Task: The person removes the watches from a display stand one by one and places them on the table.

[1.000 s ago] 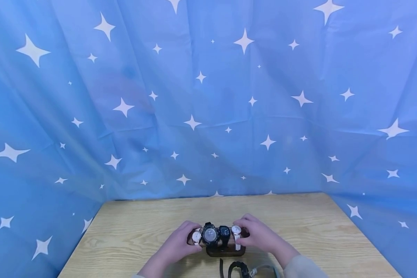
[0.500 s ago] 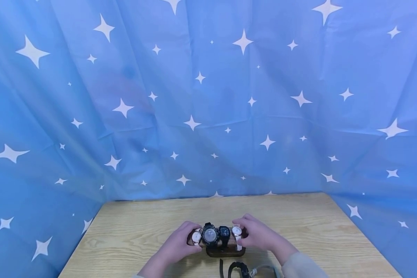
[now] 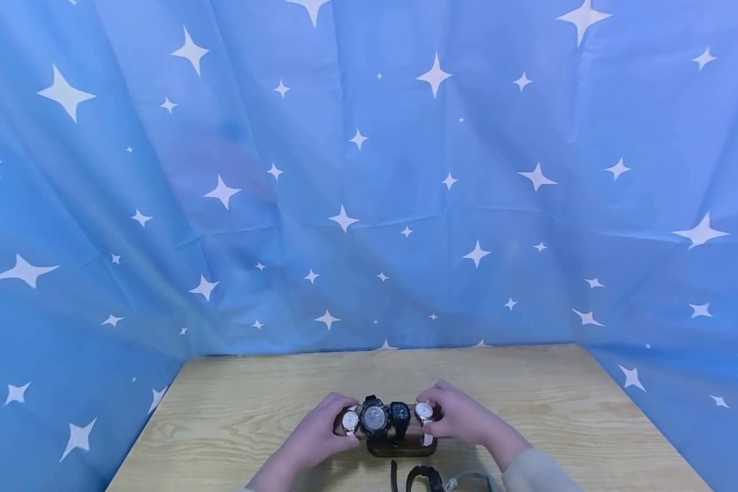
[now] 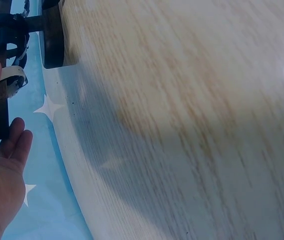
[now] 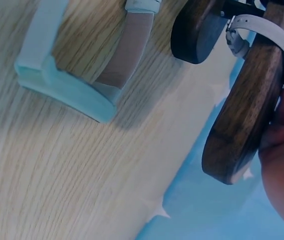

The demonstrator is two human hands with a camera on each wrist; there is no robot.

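Stand (image 3: 402, 448) holds four watches (image 3: 375, 418) — left hand (image 3: 317, 430) gripping it, right hand (image 3: 462, 415) one.

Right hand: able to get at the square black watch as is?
Probably yes: the square black watch sits just beside the white watch that the right hand holds, and nothing covers its face. The hand would likely need to release its grip first.

Upright wooden stand (image 3: 402, 449), bar (image 5: 249, 95) ringed by two black and two white watches (image 3: 374, 418), fingers (image 5: 283, 109) at both ends.
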